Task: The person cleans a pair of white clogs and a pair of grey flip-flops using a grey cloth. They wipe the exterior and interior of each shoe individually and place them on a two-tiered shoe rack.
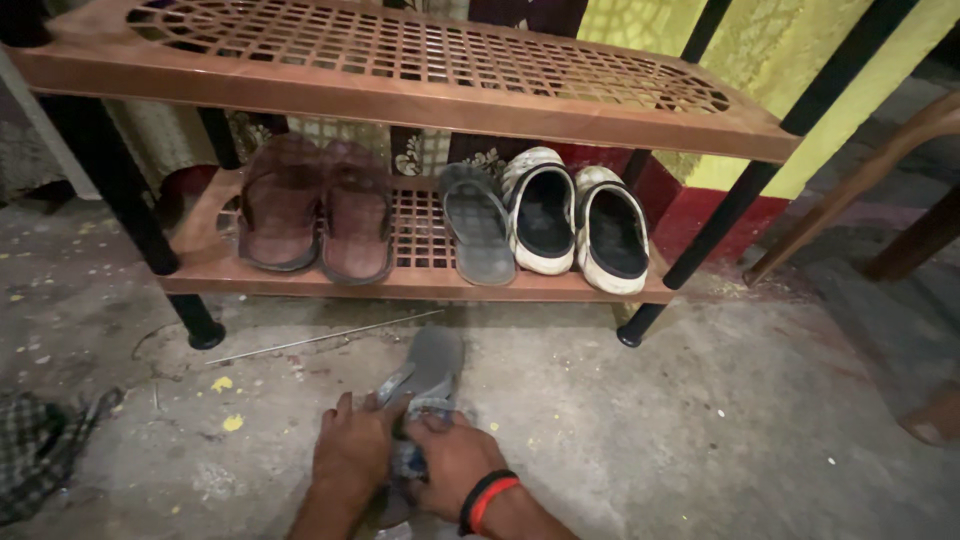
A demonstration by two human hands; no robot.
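Observation:
A grey flip-flop sandal (pixel 432 362) lies on the concrete floor in front of a brown plastic shoe rack (pixel 420 100). My left hand (pixel 350 450) grips its near left side. My right hand (pixel 452 462), with a black and red band on the wrist, presses a small bluish cloth (pixel 412 452) onto the sandal's heel end. The matching grey sandal (pixel 477 224) rests on the rack's lower shelf.
The lower shelf also holds a pair of brown sandals (pixel 318 208) and a pair of white clogs (pixel 578 222). A checked cloth (pixel 40 448) lies on the floor at left. Wooden chair legs (pixel 860 180) stand at right. A thin stick (pixel 320 337) lies by the rack.

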